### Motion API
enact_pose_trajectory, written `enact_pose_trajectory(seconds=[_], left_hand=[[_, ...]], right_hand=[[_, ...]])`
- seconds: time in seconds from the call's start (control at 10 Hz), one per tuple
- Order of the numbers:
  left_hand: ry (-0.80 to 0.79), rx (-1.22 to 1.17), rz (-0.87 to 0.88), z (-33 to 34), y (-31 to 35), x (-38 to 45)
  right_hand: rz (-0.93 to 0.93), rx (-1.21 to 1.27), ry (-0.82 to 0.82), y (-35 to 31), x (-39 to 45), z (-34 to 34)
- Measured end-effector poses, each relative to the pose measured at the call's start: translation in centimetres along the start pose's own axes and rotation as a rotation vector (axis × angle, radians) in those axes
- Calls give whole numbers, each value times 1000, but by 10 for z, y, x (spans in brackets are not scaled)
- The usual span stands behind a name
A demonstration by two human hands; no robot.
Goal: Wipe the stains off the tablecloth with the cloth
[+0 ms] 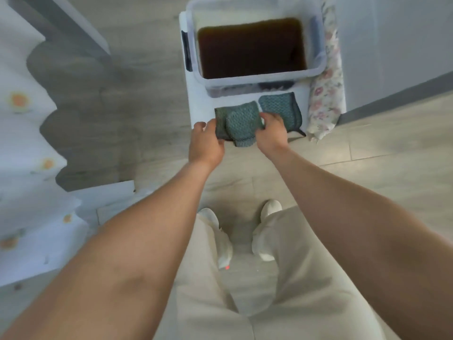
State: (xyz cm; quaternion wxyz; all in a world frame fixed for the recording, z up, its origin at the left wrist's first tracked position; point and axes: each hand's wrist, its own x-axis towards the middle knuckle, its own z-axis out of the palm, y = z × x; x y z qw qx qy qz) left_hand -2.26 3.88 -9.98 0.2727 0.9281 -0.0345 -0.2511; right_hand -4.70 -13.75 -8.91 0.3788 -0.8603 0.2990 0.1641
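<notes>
On the low white stand (196,104) ahead of the person's feet, both hands hold one teal cloth (239,123) by opposite edges: the left hand (204,141) has its grip clamped on the cloth's left edge, the right hand (270,130) has its grip clamped on the right edge. Holding it at both sides looks like a way to fold or square it into a pad before wiping. So the cloth sits between the two grips, its lower fold hanging past the stand's front edge. A second cloth (282,110) lies flat just beside it, to the right. Behind them stands a clear tub (193,45) of dark brown liquid, probably for wetting or rinsing. The tablecloth (27,148), white with orange prints, lies well apart at the far left; its stains cannot be made out here.
</notes>
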Motion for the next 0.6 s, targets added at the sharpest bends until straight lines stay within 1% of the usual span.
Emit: enact_pose_trajectory(seconds=[0.1,0.2,0.3,0.4,0.5,0.6], left_hand=[[-17,244,305,19,0,0],[-171,363,359,33,5,8],[-174,381,261,25,7,21],[-270,392,242,12,13,31],[-309,372,219,1,21,17],[-237,306,165,-17,36,-10]], right_hand=[[-378,-452,86,25,0,16],[-478,-609,-77,30,5,23],[-458,-662,-89,19,16,18],[-444,-698,-117,16,22,15],[-426,-674,-166,14,12,5],[-403,-632,-168,-3,-8,-14]])
